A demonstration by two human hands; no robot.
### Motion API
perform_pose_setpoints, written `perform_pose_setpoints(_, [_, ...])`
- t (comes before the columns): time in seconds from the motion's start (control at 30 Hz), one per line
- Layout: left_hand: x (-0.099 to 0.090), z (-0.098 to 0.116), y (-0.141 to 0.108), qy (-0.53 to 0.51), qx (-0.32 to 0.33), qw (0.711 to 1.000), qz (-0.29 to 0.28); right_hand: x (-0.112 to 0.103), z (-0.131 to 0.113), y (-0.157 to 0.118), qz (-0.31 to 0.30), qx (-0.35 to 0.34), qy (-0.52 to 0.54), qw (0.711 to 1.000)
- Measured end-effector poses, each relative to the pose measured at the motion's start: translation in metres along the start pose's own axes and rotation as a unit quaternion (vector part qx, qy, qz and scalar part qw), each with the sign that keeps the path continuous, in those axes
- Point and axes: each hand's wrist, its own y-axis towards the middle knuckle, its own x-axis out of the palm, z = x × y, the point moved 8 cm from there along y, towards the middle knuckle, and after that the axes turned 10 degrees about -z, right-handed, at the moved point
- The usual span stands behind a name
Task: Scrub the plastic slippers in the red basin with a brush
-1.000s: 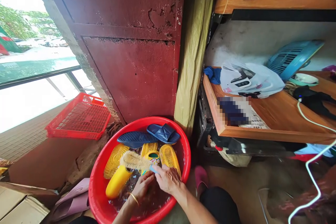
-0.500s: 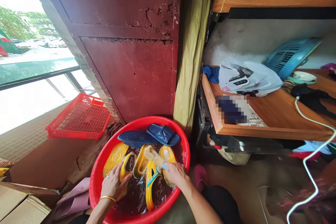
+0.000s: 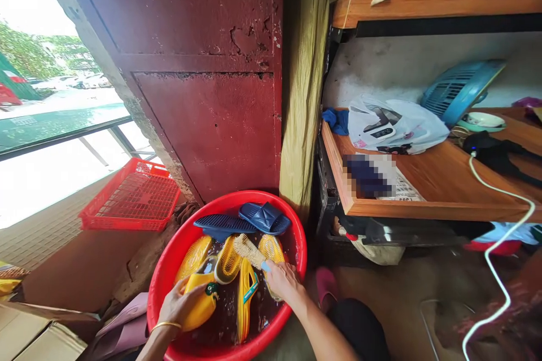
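A red basin [image 3: 298,287] of dark water holds several yellow slippers and a pair of blue slippers [image 3: 265,218]. My left hand [image 3: 180,300] grips a yellow slipper [image 3: 202,307] with a dark green ornament on its strap, at the basin's left side. In my right hand [image 3: 283,277] is a scrubbing brush [image 3: 246,249] with pale bristles and a light blue handle, held over the basin. Near the middle, a yellow slipper with a teal strip [image 3: 246,300] lies tilted on its side. Another yellow slipper [image 3: 273,251] is partly behind my right hand and the brush.
A red plastic crate [image 3: 131,194] stands left of the basin, by the maroon door [image 3: 207,124]. Mauve slippers [image 3: 121,321] and a cardboard box [image 3: 34,330] are at lower left. A wooden shelf [image 3: 444,180] on the right carries a plastic bag [image 3: 393,124] and a blue fan [image 3: 461,90].
My left hand has turned the yellow slipper over, so its strap and ornament now show. My right hand and the brush stay almost in place. The view has shifted slightly.
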Motion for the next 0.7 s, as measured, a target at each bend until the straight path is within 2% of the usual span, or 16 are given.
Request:
perform_pose_setpoints(0.2, [0.001, 0.035, -0.020, -0.059, 0.044, 0.997, -0.008, 0.003, 0.003, 0.004, -0.019, 0.020, -0.021, 0.999])
perform_pose_setpoints(0.37, [0.010, 0.052, -0.021, -0.151, 0.053, 0.987, 0.000, 0.006, 0.004, 0.004, -0.024, 0.016, -0.029, 0.999])
perform_pose_setpoints(0.43, [0.017, 0.057, -0.017, -0.179, 0.063, 0.982, -0.021, 0.007, 0.004, 0.004, -0.024, 0.013, -0.029, 0.999])
perform_pose_setpoints(0.53, [0.033, 0.054, -0.006, -0.183, 0.055, 0.979, -0.068, 0.008, 0.003, 0.009, -0.018, 0.008, -0.021, 1.000])
perform_pose_setpoints(0.7, [0.050, 0.021, 0.017, -0.160, 0.042, 0.983, -0.083, 0.013, 0.001, 0.016, -0.007, 0.005, -0.004, 1.000])
